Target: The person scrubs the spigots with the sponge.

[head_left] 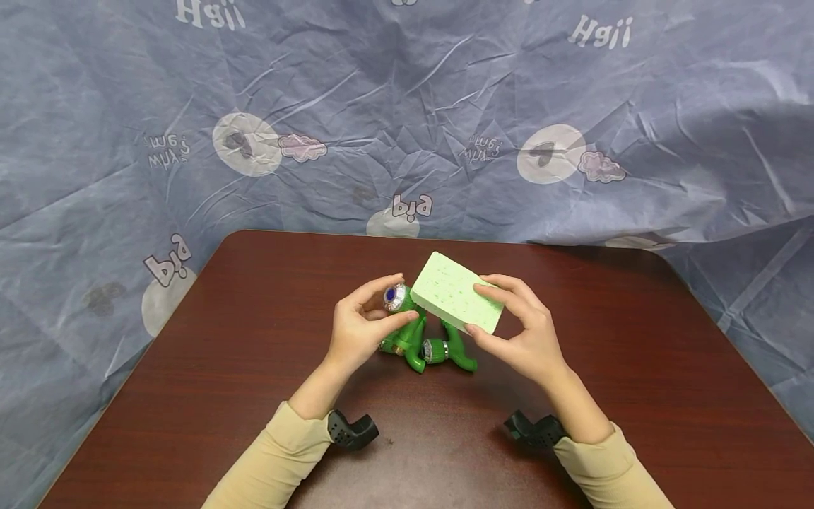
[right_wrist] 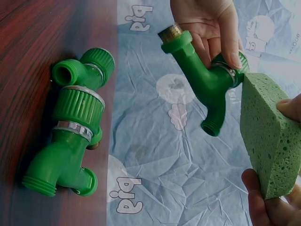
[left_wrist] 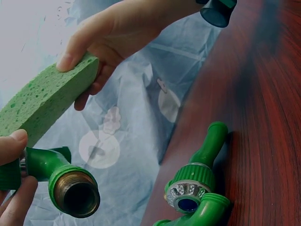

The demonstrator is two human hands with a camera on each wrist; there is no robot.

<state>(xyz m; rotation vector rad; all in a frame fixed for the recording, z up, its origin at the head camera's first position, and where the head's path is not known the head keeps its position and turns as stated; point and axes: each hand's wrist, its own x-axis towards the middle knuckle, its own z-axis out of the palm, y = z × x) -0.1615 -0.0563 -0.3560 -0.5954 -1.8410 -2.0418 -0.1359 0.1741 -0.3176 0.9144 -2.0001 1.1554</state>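
Note:
My left hand (head_left: 359, 322) pinches a green tap (right_wrist: 204, 80) by its ribbed knob, between thumb and fingers. The tap's brass threaded end (left_wrist: 77, 193) shows in the left wrist view. A light green sponge (head_left: 454, 293) is gripped at its right end by my right hand (head_left: 524, 322), thumb on one face and fingers on the other. The sponge's near edge comes right at the tap's knob, both held above the table. Below them lie two more green taps, one with a silver-ringed knob (right_wrist: 77, 110) and another beside it (right_wrist: 89, 68).
The dark red-brown wooden table (head_left: 254, 396) spreads under both arms. Behind it hangs a wrinkled blue-grey printed cloth (head_left: 381, 106). A black wrist camera mount sits on each wrist, the left one (head_left: 352, 430) and the right one (head_left: 534, 430).

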